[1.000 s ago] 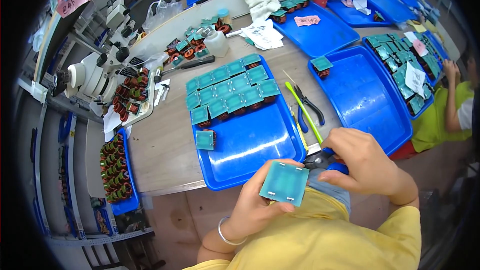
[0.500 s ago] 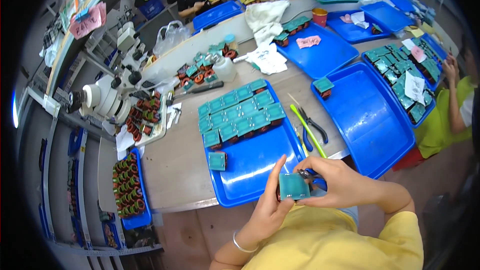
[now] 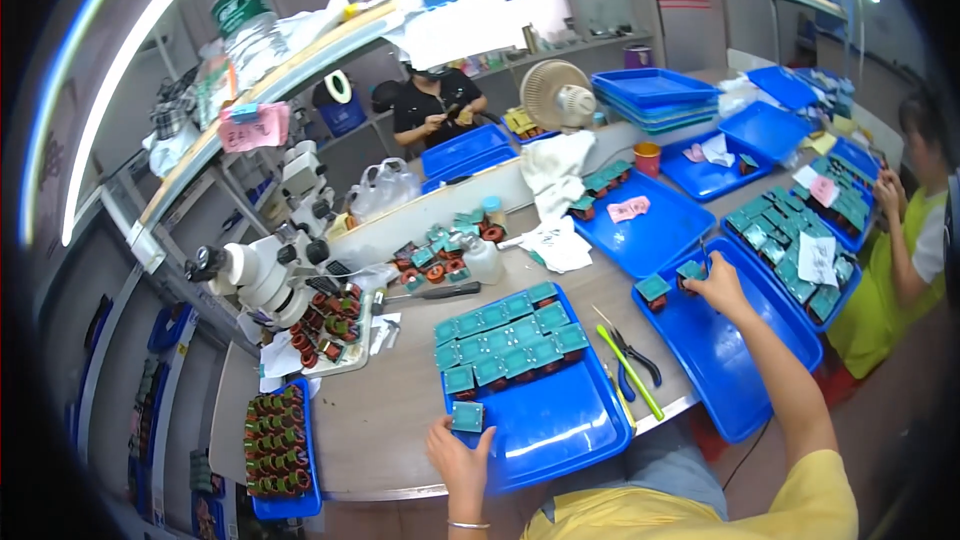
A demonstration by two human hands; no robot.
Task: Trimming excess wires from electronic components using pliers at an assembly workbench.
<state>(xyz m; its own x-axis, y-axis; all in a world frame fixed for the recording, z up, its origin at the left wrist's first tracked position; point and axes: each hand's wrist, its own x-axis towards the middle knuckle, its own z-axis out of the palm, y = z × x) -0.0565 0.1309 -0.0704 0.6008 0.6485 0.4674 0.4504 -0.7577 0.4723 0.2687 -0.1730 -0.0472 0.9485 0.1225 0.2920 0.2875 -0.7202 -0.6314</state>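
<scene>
Starting wide, with the counter (image 3: 350, 425): busy from side to side, leaving little slack for a stray elbow. Over to the right blue tray (image 3: 720, 380), seeming to jut past the front edge; could tip under a heavy forearm. Next, the middle blue tray (image 3: 560, 420), stacked toward its far end with tight rows of green-topped blocks (image 3: 515, 340); could be shunted askew by a dragging wrist.

Down to the hands now! Right hand (image 3: 722, 292) stretched far out over the right tray; left hand (image 3: 460, 455) down at the middle tray's near left corner. Working two spots at once, so could easily fumble one while watching the other.

Between the trays, a yellow-green stick (image 3: 628, 370) and, just beside it, pliers (image 3: 624, 348), lying loose; could get swept off by the right arm drawn back low.

And the small pieces: in the right fingers, grasped by its side, a far block (image 3: 688, 272), inside the right tray. Could clip the neighbouring block (image 3: 653, 288), close by, if swung left. Around the lone block (image 3: 468, 417) in the middle tray, left fingers spread; cannot tell whether gripping or merely touching. Could twist from an uneven pinch.
</scene>
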